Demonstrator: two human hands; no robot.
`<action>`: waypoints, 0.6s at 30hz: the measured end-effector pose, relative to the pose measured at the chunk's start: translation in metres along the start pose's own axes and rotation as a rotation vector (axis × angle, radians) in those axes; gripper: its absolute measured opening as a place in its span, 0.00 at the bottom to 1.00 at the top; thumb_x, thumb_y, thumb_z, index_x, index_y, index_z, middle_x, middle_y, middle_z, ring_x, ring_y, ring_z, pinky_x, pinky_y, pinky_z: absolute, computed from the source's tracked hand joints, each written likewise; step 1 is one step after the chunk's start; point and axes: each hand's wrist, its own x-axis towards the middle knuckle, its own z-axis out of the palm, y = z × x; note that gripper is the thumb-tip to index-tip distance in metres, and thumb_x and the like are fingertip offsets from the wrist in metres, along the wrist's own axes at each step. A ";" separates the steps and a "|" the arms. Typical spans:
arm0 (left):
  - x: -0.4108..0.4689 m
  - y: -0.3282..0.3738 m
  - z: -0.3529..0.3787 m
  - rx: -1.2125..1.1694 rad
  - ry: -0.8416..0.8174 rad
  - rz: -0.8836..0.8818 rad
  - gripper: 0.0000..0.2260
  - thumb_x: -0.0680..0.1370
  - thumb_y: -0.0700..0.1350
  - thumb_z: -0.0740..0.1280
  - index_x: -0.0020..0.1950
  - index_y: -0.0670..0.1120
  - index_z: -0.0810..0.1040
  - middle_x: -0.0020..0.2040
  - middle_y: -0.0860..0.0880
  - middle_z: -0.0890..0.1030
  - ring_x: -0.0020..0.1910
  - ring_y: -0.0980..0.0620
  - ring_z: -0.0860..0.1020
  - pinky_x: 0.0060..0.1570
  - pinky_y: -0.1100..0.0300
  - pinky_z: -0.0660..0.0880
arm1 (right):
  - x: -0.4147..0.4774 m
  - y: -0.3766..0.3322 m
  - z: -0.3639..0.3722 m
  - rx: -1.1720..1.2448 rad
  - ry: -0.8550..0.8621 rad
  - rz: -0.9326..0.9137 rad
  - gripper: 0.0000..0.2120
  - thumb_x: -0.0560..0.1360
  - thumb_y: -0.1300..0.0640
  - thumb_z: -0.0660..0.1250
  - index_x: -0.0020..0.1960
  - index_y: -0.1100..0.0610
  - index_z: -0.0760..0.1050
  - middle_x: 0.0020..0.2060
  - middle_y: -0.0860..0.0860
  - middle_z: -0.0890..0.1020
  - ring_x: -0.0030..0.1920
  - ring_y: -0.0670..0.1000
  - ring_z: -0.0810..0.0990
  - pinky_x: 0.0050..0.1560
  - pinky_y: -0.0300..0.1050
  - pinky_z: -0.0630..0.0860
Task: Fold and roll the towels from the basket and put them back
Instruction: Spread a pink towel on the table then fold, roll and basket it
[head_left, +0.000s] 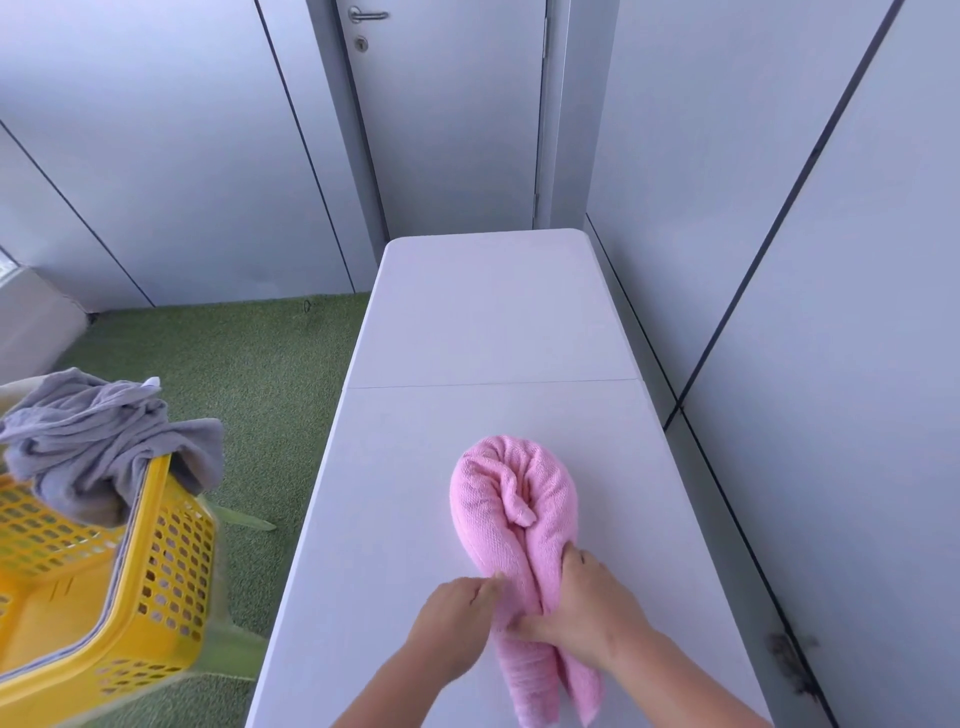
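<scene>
A pink towel (511, 499), rolled lengthwise and bent double into a loop, lies on the white table (467, 338) in front of me. My left hand (457, 616) touches its left side near the middle with curled fingers. From the right, my right hand (587, 605) grips both strands of the roll, thumb across the front. The towel's two loose ends point toward me below my hands. A yellow perforated basket (156, 587) stands on the floor at the left, with a crumpled grey towel (98, 447) draped over its rim.
The table's right side runs along a grey panelled wall (805, 312). Behind its far end is a closed door (452, 114). Green artificial grass (244, 374) covers the floor between basket and table.
</scene>
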 end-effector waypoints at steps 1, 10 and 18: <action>0.003 -0.001 -0.005 0.041 -0.044 0.048 0.19 0.81 0.54 0.58 0.33 0.46 0.67 0.32 0.48 0.73 0.36 0.49 0.74 0.42 0.48 0.72 | 0.000 -0.002 -0.001 -0.067 0.012 0.001 0.56 0.49 0.21 0.66 0.67 0.54 0.62 0.58 0.48 0.73 0.59 0.52 0.74 0.53 0.50 0.73; 0.021 0.015 -0.043 0.532 -0.075 0.546 0.14 0.77 0.49 0.62 0.61 0.60 0.79 0.58 0.60 0.79 0.60 0.56 0.73 0.59 0.59 0.71 | 0.017 0.006 -0.019 -0.583 0.003 -0.282 0.33 0.65 0.38 0.69 0.63 0.54 0.64 0.58 0.51 0.73 0.58 0.56 0.70 0.46 0.51 0.65; 0.048 0.019 -0.047 0.853 -0.098 0.434 0.55 0.62 0.73 0.71 0.79 0.63 0.42 0.81 0.53 0.38 0.79 0.44 0.35 0.76 0.37 0.41 | 0.032 0.042 -0.052 -0.553 -0.049 -0.369 0.48 0.68 0.52 0.68 0.78 0.39 0.41 0.79 0.48 0.45 0.77 0.56 0.50 0.73 0.54 0.59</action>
